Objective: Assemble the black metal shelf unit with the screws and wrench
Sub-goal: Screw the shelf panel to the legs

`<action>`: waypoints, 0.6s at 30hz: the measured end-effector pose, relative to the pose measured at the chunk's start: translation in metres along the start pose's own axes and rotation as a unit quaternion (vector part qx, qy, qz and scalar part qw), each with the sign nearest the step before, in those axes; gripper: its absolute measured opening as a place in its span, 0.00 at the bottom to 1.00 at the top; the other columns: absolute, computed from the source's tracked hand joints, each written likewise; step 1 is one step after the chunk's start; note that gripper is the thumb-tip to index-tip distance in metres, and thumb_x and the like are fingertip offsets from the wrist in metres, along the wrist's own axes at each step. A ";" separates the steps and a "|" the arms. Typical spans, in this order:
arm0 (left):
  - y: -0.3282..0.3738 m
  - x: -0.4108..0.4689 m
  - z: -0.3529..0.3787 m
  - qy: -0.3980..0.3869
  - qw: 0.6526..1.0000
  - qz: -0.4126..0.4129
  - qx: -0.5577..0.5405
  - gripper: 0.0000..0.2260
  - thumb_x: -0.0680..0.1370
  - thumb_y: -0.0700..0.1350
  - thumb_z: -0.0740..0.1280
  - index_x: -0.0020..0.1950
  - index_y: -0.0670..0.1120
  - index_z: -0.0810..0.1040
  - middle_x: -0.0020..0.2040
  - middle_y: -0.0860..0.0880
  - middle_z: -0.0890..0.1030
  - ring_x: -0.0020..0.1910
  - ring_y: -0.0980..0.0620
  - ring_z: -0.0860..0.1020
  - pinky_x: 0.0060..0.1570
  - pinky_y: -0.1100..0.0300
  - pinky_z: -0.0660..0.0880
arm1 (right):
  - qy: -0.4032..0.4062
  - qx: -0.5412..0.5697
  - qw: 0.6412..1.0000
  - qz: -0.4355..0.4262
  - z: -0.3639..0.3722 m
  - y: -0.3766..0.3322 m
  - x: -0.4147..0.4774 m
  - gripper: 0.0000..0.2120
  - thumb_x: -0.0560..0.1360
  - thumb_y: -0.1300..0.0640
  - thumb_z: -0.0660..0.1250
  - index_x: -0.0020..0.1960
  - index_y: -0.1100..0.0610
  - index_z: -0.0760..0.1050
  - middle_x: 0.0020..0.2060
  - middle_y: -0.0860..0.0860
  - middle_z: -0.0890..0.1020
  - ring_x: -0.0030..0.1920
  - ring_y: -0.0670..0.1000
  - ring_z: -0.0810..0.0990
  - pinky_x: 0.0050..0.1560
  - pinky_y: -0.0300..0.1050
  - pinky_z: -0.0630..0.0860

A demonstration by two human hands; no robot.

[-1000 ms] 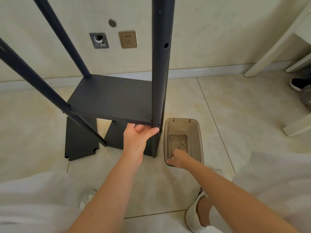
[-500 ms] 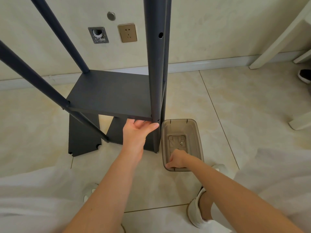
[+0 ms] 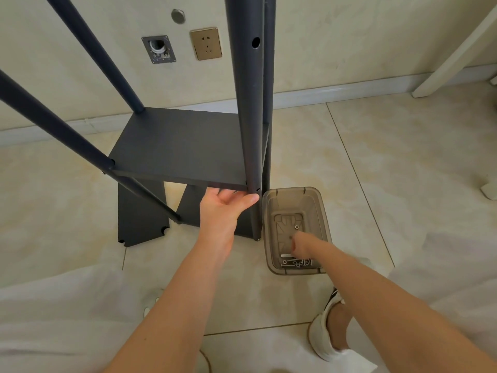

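Left hand point(image 3: 223, 211) propping shelf point(image 3: 183, 146) edge from below, fingers open, thumb on post point(image 3: 248, 117). Right hand point(image 3: 300, 244) in bin point(image 3: 325, 227), grasp unclear; screws point(image 3: 297, 263) just bodyward of it.

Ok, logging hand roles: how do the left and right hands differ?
The left hand reaches under the front edge of the shelf panel, thumb by the post; the right hand is in the brown bin, near the screws. The left hand is stretched out; the right hand is bunched up. Both are bare.

bare floor point(image 3: 403, 184) right of bin point(image 3: 293, 190), upright post point(image 3: 250, 130) close on left
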State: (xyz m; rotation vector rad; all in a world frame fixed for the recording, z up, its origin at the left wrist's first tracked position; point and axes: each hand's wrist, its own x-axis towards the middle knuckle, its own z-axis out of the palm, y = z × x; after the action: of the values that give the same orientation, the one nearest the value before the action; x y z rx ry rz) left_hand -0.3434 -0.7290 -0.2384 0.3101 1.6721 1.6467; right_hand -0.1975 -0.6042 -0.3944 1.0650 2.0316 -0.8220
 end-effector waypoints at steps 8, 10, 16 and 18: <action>0.002 -0.001 -0.002 -0.021 1.000 0.001 -0.011 0.23 0.72 0.30 0.74 0.65 0.41 0.75 0.55 0.44 0.86 0.56 0.46 0.84 0.61 0.53 0.77 | -0.031 -0.027 0.998 -0.056 0.020 -0.008 0.023 0.12 0.79 0.59 0.64 0.61 0.61 0.77 0.56 0.58 0.80 0.54 0.58 0.78 0.52 0.47 0.74; 0.003 -0.002 -0.001 -0.020 1.000 -0.001 -0.007 0.23 0.72 0.31 0.74 0.64 0.41 0.75 0.54 0.44 0.86 0.56 0.46 0.84 0.62 0.52 0.77 | -0.054 -0.028 0.996 -0.062 0.024 -0.010 0.028 0.13 0.80 0.58 0.62 0.62 0.59 0.77 0.59 0.58 0.80 0.55 0.57 0.78 0.52 0.46 0.72; 0.005 -0.004 0.000 -0.018 1.000 -0.001 -0.003 0.22 0.72 0.30 0.74 0.64 0.42 0.76 0.54 0.44 0.86 0.55 0.48 0.84 0.58 0.57 0.79 | -0.098 -0.048 0.993 -0.042 0.033 -0.013 0.036 0.16 0.82 0.60 0.57 0.68 0.60 0.72 0.63 0.58 0.76 0.59 0.57 0.75 0.55 0.48 0.69; 0.006 -0.004 0.000 -0.019 1.000 0.000 -0.003 0.22 0.72 0.30 0.74 0.64 0.41 0.76 0.54 0.44 0.86 0.54 0.48 0.85 0.57 0.59 0.80 | -0.095 -0.063 0.993 -0.041 0.036 -0.014 0.039 0.15 0.81 0.61 0.57 0.66 0.62 0.73 0.62 0.59 0.77 0.57 0.58 0.76 0.52 0.47 0.69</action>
State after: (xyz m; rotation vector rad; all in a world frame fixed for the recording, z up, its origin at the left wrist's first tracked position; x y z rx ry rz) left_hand -0.3430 -0.7307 -0.2320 0.3367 1.6386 1.6362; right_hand -0.2156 -0.6219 -0.4426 0.8075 1.9488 -0.7940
